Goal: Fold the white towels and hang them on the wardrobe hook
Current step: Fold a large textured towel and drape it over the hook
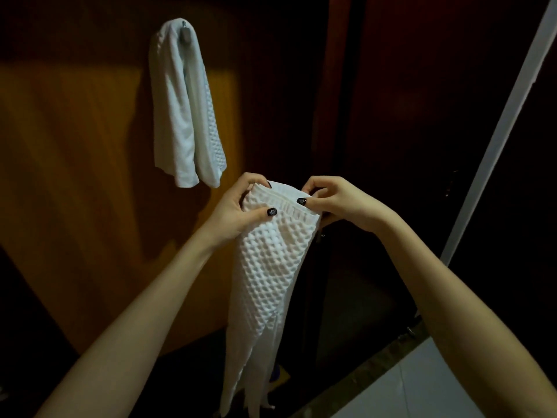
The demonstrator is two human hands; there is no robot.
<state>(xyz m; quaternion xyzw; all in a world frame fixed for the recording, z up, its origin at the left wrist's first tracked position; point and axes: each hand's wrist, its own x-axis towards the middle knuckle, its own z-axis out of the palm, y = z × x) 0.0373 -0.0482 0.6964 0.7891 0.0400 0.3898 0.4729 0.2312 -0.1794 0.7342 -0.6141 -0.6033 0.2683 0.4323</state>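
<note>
Fingers (259, 215) of both hands pinched the top hem of a white waffle-weave towel (271, 267). The left hand (233, 211) curled round one upper corner with its thumb on the front, and the right hand (337, 203) nipped the other corner between thumb and forefinger. The towel hung in the air before the wardrobe door (75, 140), its top edge short between the hands and its length dropping between the forearms. Up and to the left, well apart from it, a second white towel (180, 116) was draped over the hook (186, 36), both ends hanging down.

Judging by this, one towel was finished and the folding of the other was the step in hand, its lengthwise folds apparently made. The next move would likely call for squaring the corners, then lifting the towel up and left to the hook and laying it over the one already there without dragging that one off.

The held towel's lower end faded into shadow near the bottom edge, and its layers could not be counted. Cloth hid the right hand's other fingers and most of the hook. The wardrobe's right side was almost black. Only pale floor tiles (422, 387) and a pale upright strip (497, 131) showed there.
</note>
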